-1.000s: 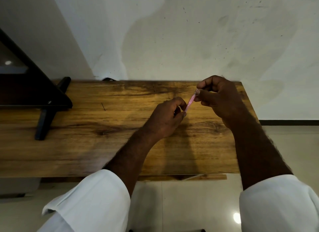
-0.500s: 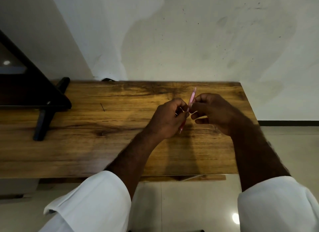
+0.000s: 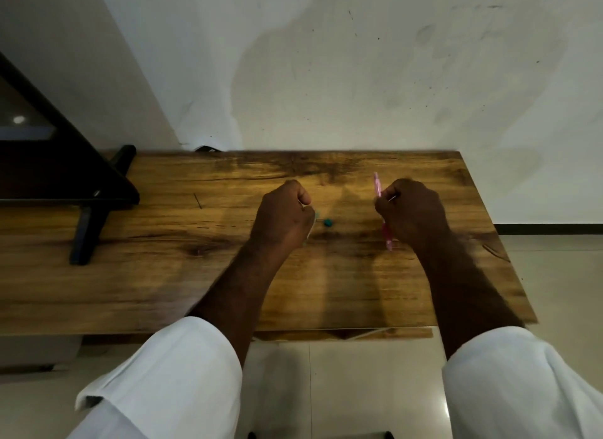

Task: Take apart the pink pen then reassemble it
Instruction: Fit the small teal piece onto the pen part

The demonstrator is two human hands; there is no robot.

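Note:
My right hand (image 3: pixel 412 211) is closed around the pink pen barrel (image 3: pixel 377 184), which stands nearly upright; its lower end (image 3: pixel 388 241) sticks out below the fist. My left hand (image 3: pixel 284 216) is closed on a thin pale part, probably the refill (image 3: pixel 311 230), whose blurred teal-tinted tip shows beside the fingers. The two hands are well apart above the wooden table (image 3: pixel 163 275). Between them a small teal piece (image 3: pixel 328 222) lies on the table top.
A black stand with angled legs (image 3: pixel 88 223) occupies the table's left end. A white wall rises behind the table. The table's right edge (image 3: pixel 499 242) drops to a tiled floor. A thin dark mark (image 3: pixel 197 201) lies on the wood left of my hands.
My hands, which met at the pen, have pulled apart sideways. The barrel stayed in my right hand, the thin inner part went left, and a small teal piece now lies between them.

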